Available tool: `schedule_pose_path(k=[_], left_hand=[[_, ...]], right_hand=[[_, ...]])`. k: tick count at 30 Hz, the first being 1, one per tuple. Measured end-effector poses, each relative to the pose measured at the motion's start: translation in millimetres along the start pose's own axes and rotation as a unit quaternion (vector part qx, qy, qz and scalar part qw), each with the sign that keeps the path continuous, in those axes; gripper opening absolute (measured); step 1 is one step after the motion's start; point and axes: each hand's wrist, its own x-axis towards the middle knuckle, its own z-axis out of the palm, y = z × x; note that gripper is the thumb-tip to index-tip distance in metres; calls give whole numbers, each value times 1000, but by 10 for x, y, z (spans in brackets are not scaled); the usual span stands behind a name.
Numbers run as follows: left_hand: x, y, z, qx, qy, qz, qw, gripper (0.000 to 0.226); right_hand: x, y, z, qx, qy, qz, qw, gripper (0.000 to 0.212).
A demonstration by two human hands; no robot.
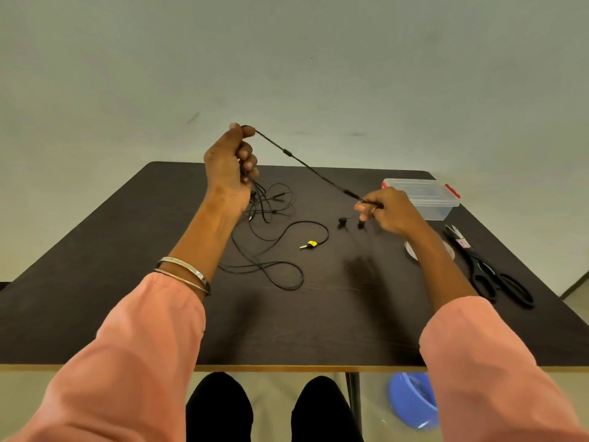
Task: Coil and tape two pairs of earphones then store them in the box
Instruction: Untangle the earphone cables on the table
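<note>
Left hand and right hand both pinching a taut black earphone cable

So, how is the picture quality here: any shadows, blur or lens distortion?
Head view: even soft light with no glare; the right hand casts a faint blurred shadow on the table. The wide lens bends the picture, so the table edges splay outward and the sleeves look oversized. The cable stays sharp; the blue bowl is slightly soft.

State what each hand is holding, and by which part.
Both hold one black earphone cable, stretched taut: left hand grips it higher up, right hand pinches it near the earbuds.
</note>
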Motion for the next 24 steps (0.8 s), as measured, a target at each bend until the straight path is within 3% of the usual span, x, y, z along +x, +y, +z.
schedule_pose_path(k=[2, 4, 7, 8, 16, 20, 24], left_hand=[[10, 18, -21, -11, 3, 4, 1000, 28], [10, 4, -36, -14, 5, -3, 1000, 26], [11, -23, -52, -28, 12, -15, 999, 23], [10, -29, -58, -31, 19, -18, 999, 23], [-1, -1, -30, -69, 51, -2, 996, 22], [-6, 12, 52, -54, 44, 1, 998, 23], [9, 36, 85, -48, 36, -2, 998, 24]], right_hand=[[35, -24, -62, -86, -14, -6, 996, 17], [73, -119, -152, -108, 35, -34, 993, 17], [99, -271, -245, 50, 235, -54, 969, 18], [108, -284, -262, 104, 264, -40, 958, 17], [30, -164, -206, -36, 188, 42, 981, 19], [92, -160, -191, 127, 196, 88, 968, 14], [224, -80, -206, 137, 163, 99, 972, 17]])
